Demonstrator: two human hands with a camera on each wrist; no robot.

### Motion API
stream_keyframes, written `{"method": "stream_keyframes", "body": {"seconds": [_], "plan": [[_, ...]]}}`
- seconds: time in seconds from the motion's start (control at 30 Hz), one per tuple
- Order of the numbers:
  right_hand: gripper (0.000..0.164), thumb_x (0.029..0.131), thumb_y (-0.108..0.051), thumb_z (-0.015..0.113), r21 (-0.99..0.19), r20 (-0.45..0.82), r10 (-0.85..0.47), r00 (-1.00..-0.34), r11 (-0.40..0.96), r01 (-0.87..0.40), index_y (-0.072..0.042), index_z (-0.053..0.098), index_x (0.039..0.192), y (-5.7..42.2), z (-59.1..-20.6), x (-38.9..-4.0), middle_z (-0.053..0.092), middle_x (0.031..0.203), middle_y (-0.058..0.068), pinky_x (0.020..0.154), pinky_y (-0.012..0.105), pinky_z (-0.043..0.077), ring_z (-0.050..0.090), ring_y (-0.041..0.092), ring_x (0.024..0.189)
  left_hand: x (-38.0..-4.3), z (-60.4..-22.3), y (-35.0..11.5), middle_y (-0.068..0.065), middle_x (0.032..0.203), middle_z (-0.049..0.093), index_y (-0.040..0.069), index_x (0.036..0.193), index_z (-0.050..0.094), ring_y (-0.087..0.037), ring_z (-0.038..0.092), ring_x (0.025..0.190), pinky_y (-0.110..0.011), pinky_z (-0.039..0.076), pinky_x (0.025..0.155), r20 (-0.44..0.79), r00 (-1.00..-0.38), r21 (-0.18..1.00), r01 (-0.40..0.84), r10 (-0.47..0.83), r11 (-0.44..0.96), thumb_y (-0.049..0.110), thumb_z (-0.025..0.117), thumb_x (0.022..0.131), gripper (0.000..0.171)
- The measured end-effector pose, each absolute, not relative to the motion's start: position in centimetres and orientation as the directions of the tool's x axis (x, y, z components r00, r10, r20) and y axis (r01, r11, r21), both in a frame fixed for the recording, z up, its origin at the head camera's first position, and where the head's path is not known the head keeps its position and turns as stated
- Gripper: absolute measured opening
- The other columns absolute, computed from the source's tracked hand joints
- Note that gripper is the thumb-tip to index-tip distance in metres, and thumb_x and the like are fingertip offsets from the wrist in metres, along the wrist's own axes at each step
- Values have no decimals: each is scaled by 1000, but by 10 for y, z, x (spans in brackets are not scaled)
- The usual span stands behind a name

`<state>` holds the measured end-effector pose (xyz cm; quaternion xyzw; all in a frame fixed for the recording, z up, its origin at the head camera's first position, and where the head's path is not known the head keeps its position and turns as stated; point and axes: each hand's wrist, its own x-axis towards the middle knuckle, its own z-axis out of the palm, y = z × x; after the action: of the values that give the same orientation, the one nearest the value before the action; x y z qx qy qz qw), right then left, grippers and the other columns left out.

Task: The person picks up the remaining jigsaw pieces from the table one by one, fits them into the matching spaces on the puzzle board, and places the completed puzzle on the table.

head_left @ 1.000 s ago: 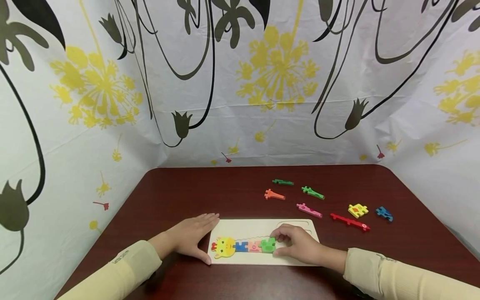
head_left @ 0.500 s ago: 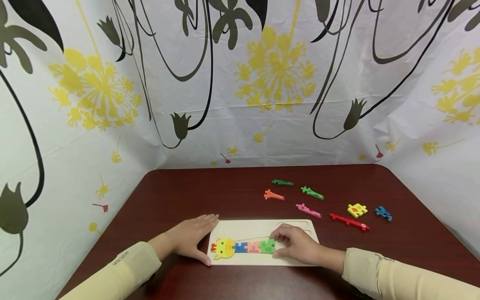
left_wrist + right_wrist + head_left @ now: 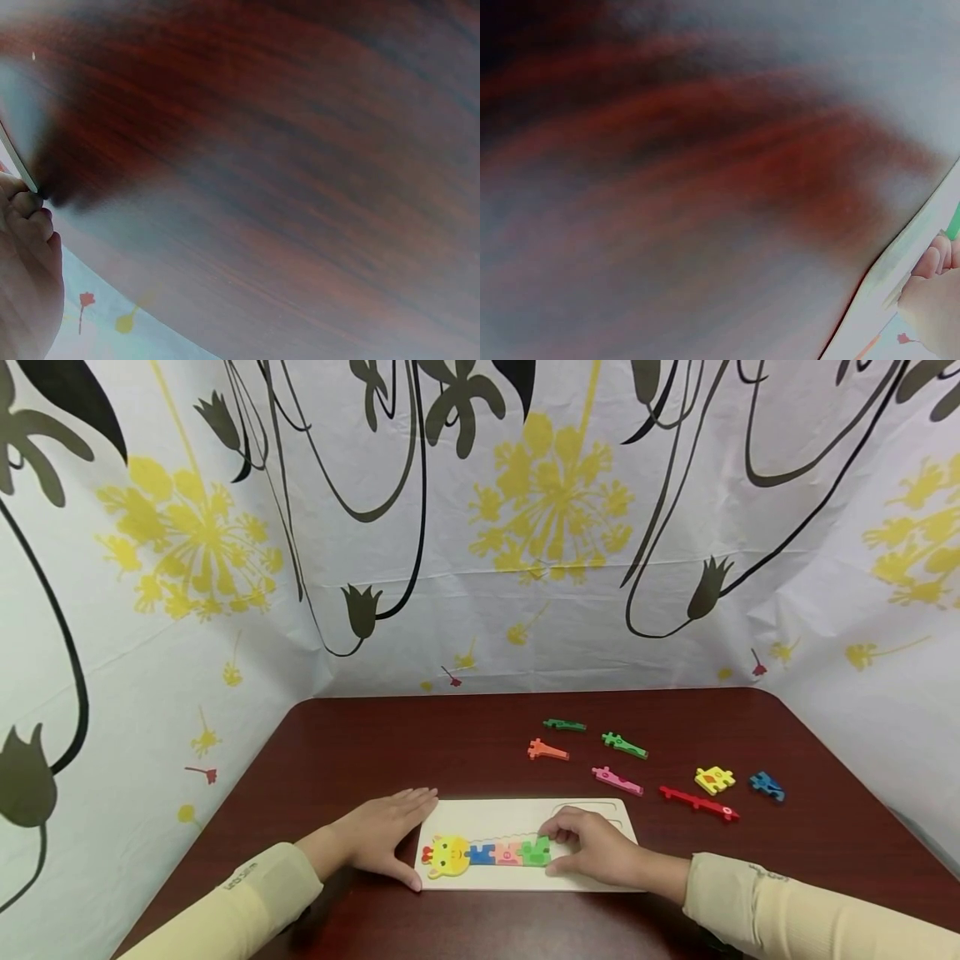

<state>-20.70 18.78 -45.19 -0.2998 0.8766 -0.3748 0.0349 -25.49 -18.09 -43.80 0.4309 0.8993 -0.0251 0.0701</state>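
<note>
A pale wooden puzzle board [image 3: 495, 817] lies near the front of the table. On it, from the left, run a yellow giraffe-head piece [image 3: 448, 856], a blue piece [image 3: 482, 854], a pink piece [image 3: 508, 853] and a green puzzle piece [image 3: 536, 851] in a row. My left hand [image 3: 386, 833] rests at the board's left end, thumb and fingers spread along that edge. With thumb and curled fingers, my right hand [image 3: 592, 847] pinches the green piece at its right end. That hand covers part of the board's right half. In the right wrist view, my fingers [image 3: 930, 260] show beside a sliver of green.
Beyond the board on the dark red table [image 3: 420, 743] lie loose pieces: dark green [image 3: 565, 725], light green [image 3: 625, 745], orange [image 3: 548, 750], magenta [image 3: 618, 780], long red [image 3: 699, 804], yellow [image 3: 715, 781] and blue [image 3: 768, 787]. A patterned cloth [image 3: 450, 610] hangs behind and at both sides.
</note>
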Motion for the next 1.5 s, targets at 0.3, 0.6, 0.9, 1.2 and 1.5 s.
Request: {"method": "stream_keyframes", "body": {"seconds": [0.3,0.6,0.9,1.2,1.5], "plan": [[35,76,-24,85,-684,154,-550,-821,540,-490,-13,69,105,188,-450,-206,58,91,-8,74,25,46,52,10,84,-254,-435,-180,-8,160,20,7,155,22,-20,17,146,-37,20,115,-152,-612,18,784,776,621,91,41,71,120],[36,75,-24,86,-684,148,-543,-826,547,-482,-12,69,105,188,-449,-206,58,91,-8,74,25,47,53,10,84,-255,-436,-181,-8,160,20,6,155,22,-21,17,146,-38,21,115,-150,-612,16,784,776,621,91,40,71,120],[37,73,-26,87,-709,145,-523,-840,537,-456,-11,69,103,188,-446,-208,61,92,-6,73,25,49,55,11,84,-255,-437,-181,-8,160,20,7,155,22,-20,17,146,-38,21,115,-152,-613,24,782,776,623,91,41,71,120],[38,74,-22,86,-728,167,-507,-846,515,-452,-8,69,105,191,-436,-208,60,91,-1,74,26,49,55,17,85,-255,-437,-181,-7,160,20,7,155,22,-20,17,146,-37,20,116,-150,-615,19,781,774,624,91,41,70,120],[38,77,-20,84,-764,204,-461,-863,476,-435,-4,68,107,197,-429,-210,64,101,7,76,30,51,58,27,90,-254,-437,-182,-8,160,19,6,155,22,-20,17,146,-37,19,116,-143,-608,20,787,781,617,90,43,71,120]]}}
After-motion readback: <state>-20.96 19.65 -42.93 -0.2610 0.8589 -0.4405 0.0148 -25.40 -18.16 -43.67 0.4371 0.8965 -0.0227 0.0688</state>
